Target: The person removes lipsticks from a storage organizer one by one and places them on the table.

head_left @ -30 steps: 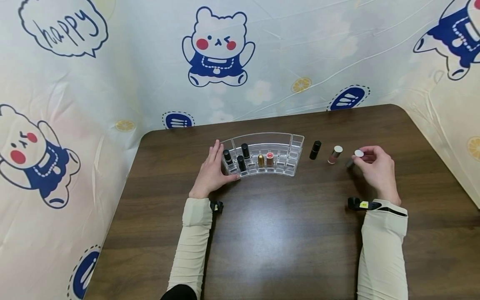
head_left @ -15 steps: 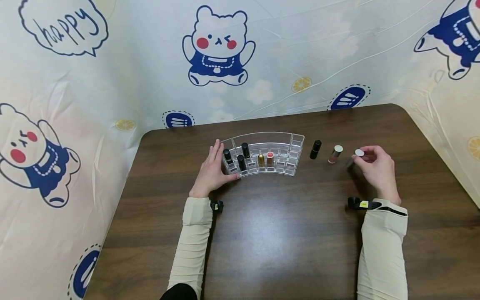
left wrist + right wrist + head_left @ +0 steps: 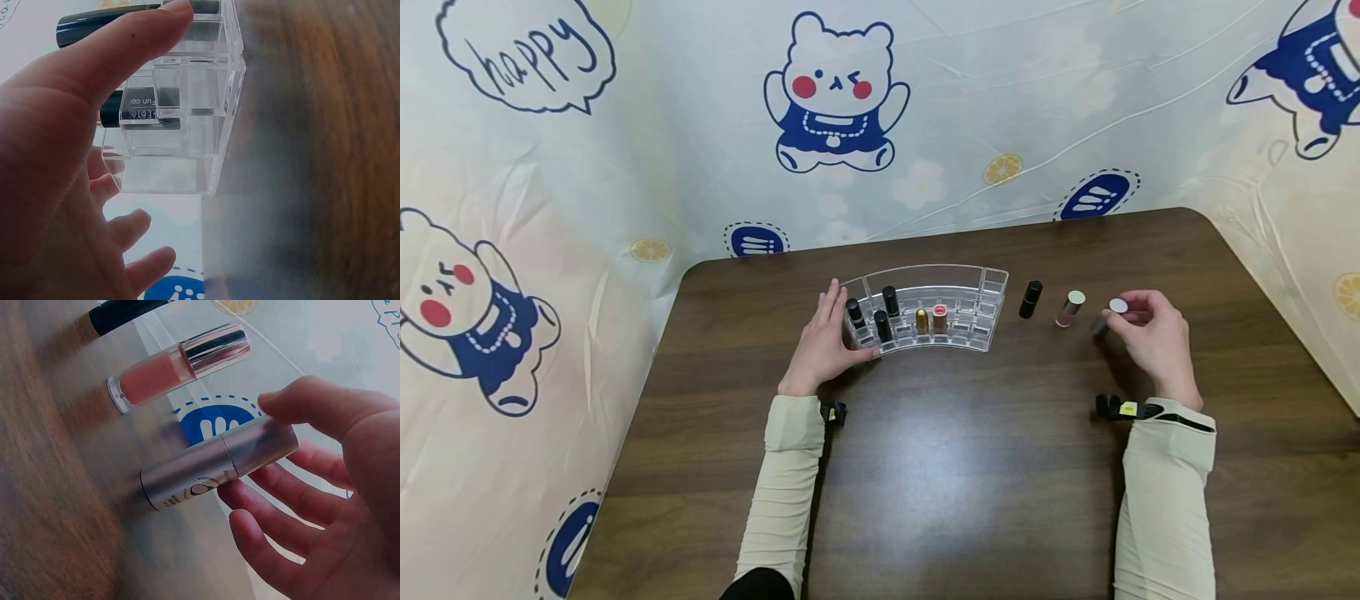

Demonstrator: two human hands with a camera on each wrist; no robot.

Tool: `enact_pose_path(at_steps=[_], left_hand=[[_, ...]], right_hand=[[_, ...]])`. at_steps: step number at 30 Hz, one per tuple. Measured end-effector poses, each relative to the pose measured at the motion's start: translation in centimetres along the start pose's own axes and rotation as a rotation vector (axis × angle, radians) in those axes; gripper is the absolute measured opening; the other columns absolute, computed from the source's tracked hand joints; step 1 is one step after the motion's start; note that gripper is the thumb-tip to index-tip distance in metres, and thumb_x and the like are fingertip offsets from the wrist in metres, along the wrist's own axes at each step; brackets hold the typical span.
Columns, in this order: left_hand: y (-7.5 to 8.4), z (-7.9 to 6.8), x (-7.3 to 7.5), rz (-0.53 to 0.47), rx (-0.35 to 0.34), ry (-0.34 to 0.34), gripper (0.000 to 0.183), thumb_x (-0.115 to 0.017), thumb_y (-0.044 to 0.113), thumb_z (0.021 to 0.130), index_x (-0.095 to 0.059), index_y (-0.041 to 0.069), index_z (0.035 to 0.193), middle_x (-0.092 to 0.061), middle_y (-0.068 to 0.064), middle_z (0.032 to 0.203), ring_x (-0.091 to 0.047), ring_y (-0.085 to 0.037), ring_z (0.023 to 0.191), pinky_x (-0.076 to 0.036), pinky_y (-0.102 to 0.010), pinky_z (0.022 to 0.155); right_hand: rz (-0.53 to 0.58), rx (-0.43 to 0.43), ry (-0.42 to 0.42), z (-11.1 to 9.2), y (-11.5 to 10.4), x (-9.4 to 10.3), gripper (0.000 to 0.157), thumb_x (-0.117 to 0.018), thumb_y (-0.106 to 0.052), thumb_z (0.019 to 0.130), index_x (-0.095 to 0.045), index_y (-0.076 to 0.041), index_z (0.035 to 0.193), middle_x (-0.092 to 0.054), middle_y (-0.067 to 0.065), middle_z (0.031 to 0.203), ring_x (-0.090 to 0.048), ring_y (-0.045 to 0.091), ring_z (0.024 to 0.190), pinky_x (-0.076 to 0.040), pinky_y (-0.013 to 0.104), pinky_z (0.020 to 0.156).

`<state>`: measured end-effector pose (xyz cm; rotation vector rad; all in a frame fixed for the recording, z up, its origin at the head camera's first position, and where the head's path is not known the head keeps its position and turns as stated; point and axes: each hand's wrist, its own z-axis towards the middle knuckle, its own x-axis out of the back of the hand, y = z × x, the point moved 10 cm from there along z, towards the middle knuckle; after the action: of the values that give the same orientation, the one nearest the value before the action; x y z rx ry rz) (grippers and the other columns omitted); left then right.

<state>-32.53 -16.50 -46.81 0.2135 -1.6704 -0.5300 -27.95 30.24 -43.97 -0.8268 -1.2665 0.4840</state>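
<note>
In the head view, my left hand (image 3: 820, 346) holds the left end of a clear lipstick organizer (image 3: 955, 343), thumb at the front corner and fingers along the side. Black lipstick tubes (image 3: 891, 302) stand in its left slots, with a gold tube (image 3: 922, 322) and a red-topped tube (image 3: 940, 320) near the middle. The left wrist view shows my thumb across the organizer's front. My right hand (image 3: 1153, 337) pinches a silver lipstick tube (image 3: 194, 475) by its cap between thumb and fingers. The tube is upright, its base close to the tabletop, with small print on the side.
Left of the silver tube stands a pinkish lip gloss (image 3: 153, 378) with a shiny silver cap. A black tube (image 3: 1031, 300) stands between it and the organizer. All are on a dark wooden table (image 3: 925, 467), with a printed bear curtain (image 3: 700, 125) behind and at both sides.
</note>
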Motion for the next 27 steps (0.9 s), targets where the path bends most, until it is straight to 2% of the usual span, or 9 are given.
enact_pose_path(at_steps=[4, 7, 10, 14, 18, 22, 27], left_hand=[[0.0, 0.0, 0.1, 0.005, -0.005, 0.004, 0.117, -0.076, 0.056, 0.074, -0.005, 0.015, 0.157, 0.011, 0.004, 0.164, 0.004, -0.025, 0.152, -0.020, -0.058, 0.117], [0.1, 0.0, 0.1, 0.001, -0.005, 0.006, 0.117, -0.076, 0.056, 0.074, -0.006, 0.014, 0.157, 0.011, 0.004, 0.164, 0.004, -0.025, 0.152, -0.020, -0.058, 0.117], [0.0, 0.0, 0.1, -0.006, -0.005, 0.006, 0.116, -0.076, 0.056, 0.074, -0.007, 0.014, 0.157, 0.011, 0.005, 0.164, 0.004, -0.025, 0.152, -0.020, -0.058, 0.117], [0.0, 0.0, 0.0, -0.010, -0.006, 0.006, 0.116, -0.076, 0.056, 0.074, -0.007, 0.014, 0.157, 0.012, 0.005, 0.164, 0.003, -0.026, 0.152, -0.020, -0.060, 0.116], [-0.1, 0.1, -0.1, -0.013, -0.007, 0.008, 0.116, -0.076, 0.057, 0.074, -0.007, 0.015, 0.157, 0.010, 0.004, 0.164, 0.003, -0.025, 0.152, -0.020, -0.060, 0.116], [-0.1, 0.1, 0.0, -0.015, -0.009, 0.011, 0.116, -0.076, 0.057, 0.074, -0.007, 0.015, 0.157, 0.008, 0.002, 0.165, 0.003, -0.025, 0.152, -0.020, -0.061, 0.115], [0.0, 0.1, 0.0, -0.011, -0.011, 0.012, 0.116, -0.076, 0.056, 0.074, -0.008, 0.014, 0.157, 0.009, 0.003, 0.164, 0.003, -0.024, 0.152, -0.020, -0.060, 0.115]], right_hand=[[0.007, -0.008, 0.002, 0.0, -0.1, 0.2, 0.053, -0.065, -0.039, 0.090, -0.055, 0.000, 0.125, -0.060, 0.021, 0.116, -0.045, -0.013, 0.079, -0.037, 0.001, 0.070], [0.017, -0.019, 0.017, -0.1, -0.1, 0.4, 0.054, -0.065, -0.040, 0.090, -0.055, -0.001, 0.126, -0.060, 0.017, 0.115, -0.046, -0.012, 0.081, -0.037, 0.001, 0.071], [0.034, -0.042, 0.061, -0.2, -0.3, 1.0, 0.051, -0.066, -0.041, 0.089, -0.057, -0.005, 0.124, -0.062, 0.006, 0.109, -0.049, -0.012, 0.082, -0.038, 0.001, 0.071], [0.092, -0.072, 0.170, -0.4, -0.8, 2.2, 0.044, -0.068, -0.038, 0.088, -0.062, -0.007, 0.119, -0.059, -0.016, 0.097, -0.052, -0.012, 0.082, -0.040, 0.004, 0.072], [0.187, -0.047, 0.282, -0.6, -1.5, 3.3, 0.039, -0.071, -0.030, 0.086, -0.064, -0.004, 0.115, -0.057, -0.026, 0.090, -0.054, -0.010, 0.080, -0.042, 0.005, 0.073], [0.299, 0.023, 0.344, -0.6, -2.6, 3.8, 0.032, -0.073, -0.018, 0.085, -0.066, -0.002, 0.112, -0.060, -0.025, 0.089, -0.058, -0.007, 0.079, -0.044, 0.006, 0.074], [0.419, 0.089, 0.321, -0.6, -4.7, 3.2, 0.026, -0.071, -0.009, 0.086, -0.067, -0.002, 0.111, -0.063, -0.019, 0.092, -0.059, -0.001, 0.083, -0.046, 0.010, 0.075]])
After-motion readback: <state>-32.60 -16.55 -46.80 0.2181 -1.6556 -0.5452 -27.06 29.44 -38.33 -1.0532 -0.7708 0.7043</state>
